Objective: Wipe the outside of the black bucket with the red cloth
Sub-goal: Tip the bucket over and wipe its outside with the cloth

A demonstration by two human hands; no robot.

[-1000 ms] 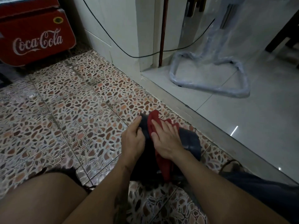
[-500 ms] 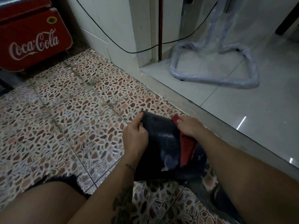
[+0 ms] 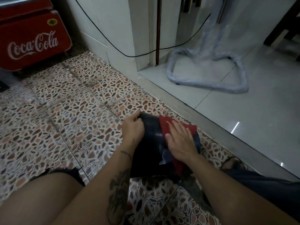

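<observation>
The black bucket (image 3: 150, 143) lies on its side on the patterned floor between my legs. My left hand (image 3: 132, 129) grips its far left edge and holds it steady. The red cloth (image 3: 165, 125) is spread over the bucket's upper side, and my right hand (image 3: 180, 140) presses flat on it with fingers pointing away from me. A strip of the cloth (image 3: 177, 165) hangs down below my right wrist. A pale torn label (image 3: 164, 157) shows on the bucket wall.
A red Coca-Cola cooler (image 3: 30, 38) stands at the far left. A raised grey threshold (image 3: 211, 120) runs diagonally right of the bucket, with glossy white tiles beyond. A plastic-wrapped metal frame (image 3: 211, 82) and a black cable (image 3: 146, 52) sit by the white wall.
My right hand slid the red cloth from the bucket's right side back up onto its top, and the cloth now lies spread wider. My left hand kept its hold.
</observation>
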